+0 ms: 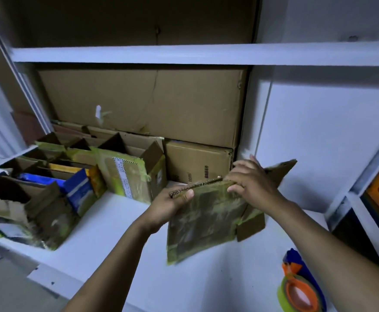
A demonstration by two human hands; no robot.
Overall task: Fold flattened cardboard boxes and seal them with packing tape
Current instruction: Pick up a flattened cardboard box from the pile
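Tape dispenser (301,291) sat untouched, bottom right. Flattened box (206,219) was held upright over the white shelf (121,215). Left hand (175,203) pinched its top edge and right hand (249,179) curled over it (probably prying the panels apart; blurry). Step: opening. Next: square it, fold flaps.

Both hands, left (175,204) and right (250,180), grip flattened box (206,217).

I record the flattened box (206,217) as brown cardboard, its face mottled under yellow-green tape. The tape dispenser (301,287) is orange and blue, and its roll is yellow-green. The shelf (107,210) is white. The open box (136,176) is brown with yellow-green tape and a white, dash-edged label. The packet (78,188) is blue and white.
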